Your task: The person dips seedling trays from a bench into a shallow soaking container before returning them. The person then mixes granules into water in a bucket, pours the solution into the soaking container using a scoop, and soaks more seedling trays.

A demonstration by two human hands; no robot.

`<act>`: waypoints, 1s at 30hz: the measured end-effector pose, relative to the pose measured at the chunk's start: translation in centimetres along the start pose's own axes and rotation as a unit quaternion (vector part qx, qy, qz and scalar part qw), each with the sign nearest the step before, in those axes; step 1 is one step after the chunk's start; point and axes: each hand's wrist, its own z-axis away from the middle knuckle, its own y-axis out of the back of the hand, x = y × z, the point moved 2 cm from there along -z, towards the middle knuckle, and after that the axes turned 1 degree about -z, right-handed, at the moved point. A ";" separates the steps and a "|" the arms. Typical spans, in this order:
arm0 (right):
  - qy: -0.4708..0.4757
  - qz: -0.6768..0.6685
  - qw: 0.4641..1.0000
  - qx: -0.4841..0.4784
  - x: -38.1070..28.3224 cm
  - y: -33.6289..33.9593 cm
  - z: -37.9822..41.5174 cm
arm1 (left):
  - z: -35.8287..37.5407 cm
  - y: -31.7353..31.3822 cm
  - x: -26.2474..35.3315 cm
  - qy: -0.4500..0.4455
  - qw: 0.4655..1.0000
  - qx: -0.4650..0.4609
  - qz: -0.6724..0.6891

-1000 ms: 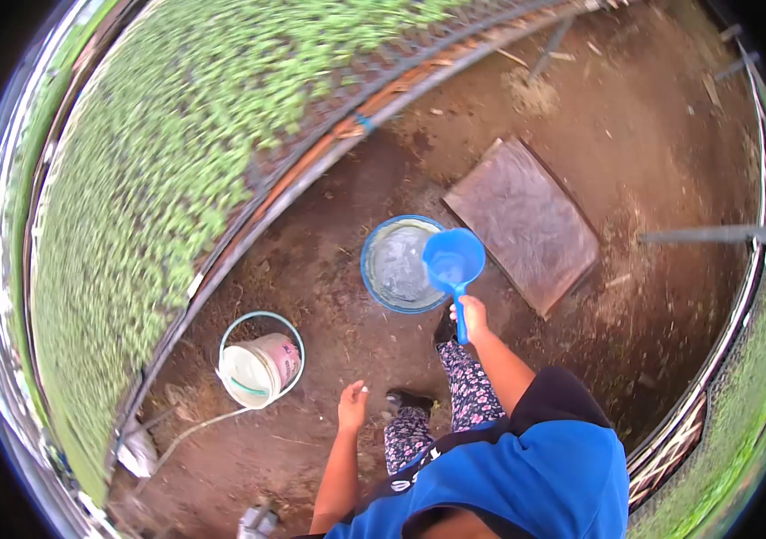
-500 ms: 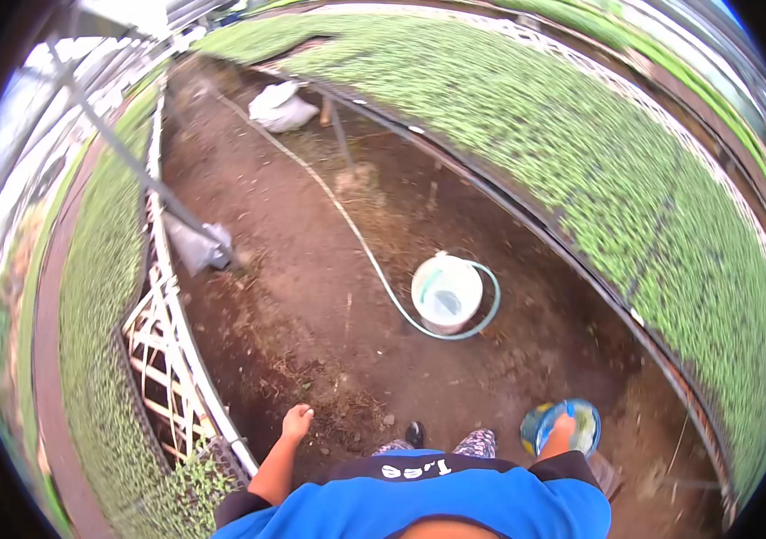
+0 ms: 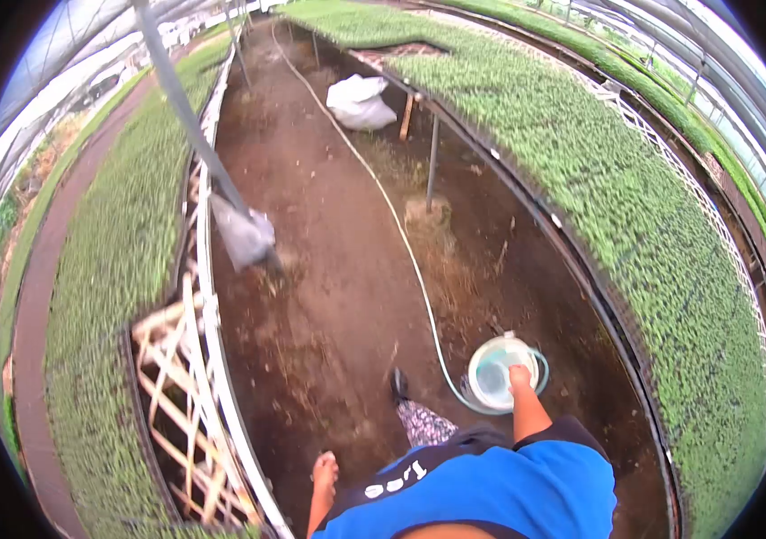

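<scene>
My right hand [image 3: 519,377] hangs in front of my body with its fingers curled in, overlapping the white bucket [image 3: 484,384] in this view. Nothing shows in its fingers. The bucket stands on the soil and looks to have pale, clear liquid inside. A light hose [image 3: 425,292] runs along the path and curves around the bucket's base and right side. My left hand [image 3: 325,469] hangs low at my left side, fingers loosely closed and holding nothing visible. Nearest to it is the left bench's white edge rail [image 3: 237,431].
Beds of green seedlings [image 3: 572,171] line both sides of the dirt path [image 3: 320,242]. A white sack [image 3: 360,102] lies further up by the right bench. A grey plastic bag [image 3: 244,235] hangs at the slanted post [image 3: 187,117]. Bare wooden lattice [image 3: 187,386] shows in the left bench.
I have stepped forward, so the white bucket is nearer and lower in view. My right hand now overlaps it; the blue-rimmed container formerly under that hand is out of sight. The view has levelled.
</scene>
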 end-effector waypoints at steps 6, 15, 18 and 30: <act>0.173 0.230 0.957 -0.022 -16.1 -15.0 -6.5 | -7.9 0.9 10.6 -0.049 0.999 0.014 -0.016; 0.144 -0.010 0.949 -0.280 -46.8 -41.9 2.8 | -18.6 1.8 19.4 -0.065 0.981 0.075 -0.170; 0.121 -0.061 0.916 -0.378 -53.9 -45.2 3.8 | -21.5 0.8 25.5 -0.106 0.947 0.074 -0.293; 0.092 -0.115 0.967 -0.206 -73.5 -42.5 -9.6 | -36.2 -2.0 66.9 -0.136 0.983 0.106 -0.066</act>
